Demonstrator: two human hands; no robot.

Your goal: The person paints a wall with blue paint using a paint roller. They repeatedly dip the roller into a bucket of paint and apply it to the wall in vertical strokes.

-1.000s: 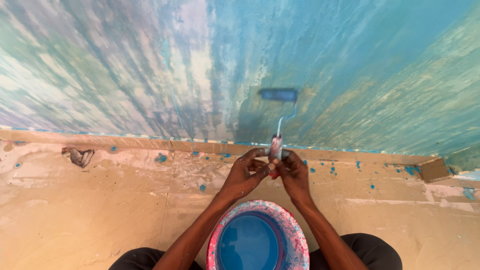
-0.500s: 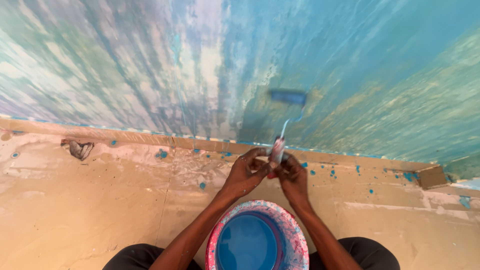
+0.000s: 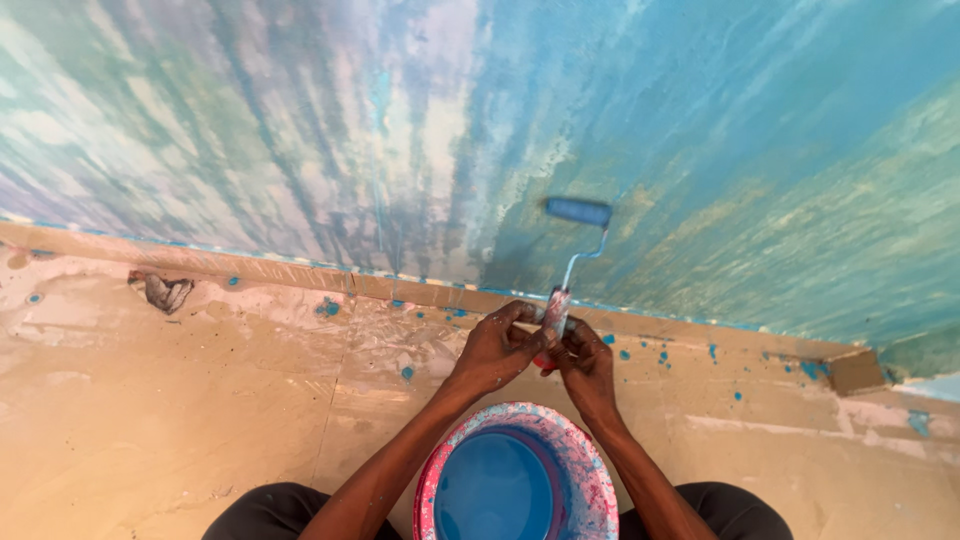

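Head view: left hand (image 3: 497, 350) and right hand (image 3: 585, 358) both closed around the paint roller (image 3: 577, 212) handle at frame centre, sleeve seemingly touching the blue wall (image 3: 760, 150). Risk: drips onto the floor (image 3: 200, 400); a dropped elbow could tip the paint bucket (image 3: 590, 470) directly beneath.

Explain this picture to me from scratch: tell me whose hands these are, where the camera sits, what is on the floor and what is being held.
No machine is at work here. A camera worn on a person's head looks down, so the two arms reaching up from the bottom edge are the wearer's own. The left hand and the right hand are both closed around the handle of a small paint roller, whose blue sleeve rests against the wall. The wall is streaked with blue and green paint. Between the knees stands a paint-splashed bucket holding blue paint. The tan floor carries blue drips, and a crumpled scrap lies near the skirting on the left.
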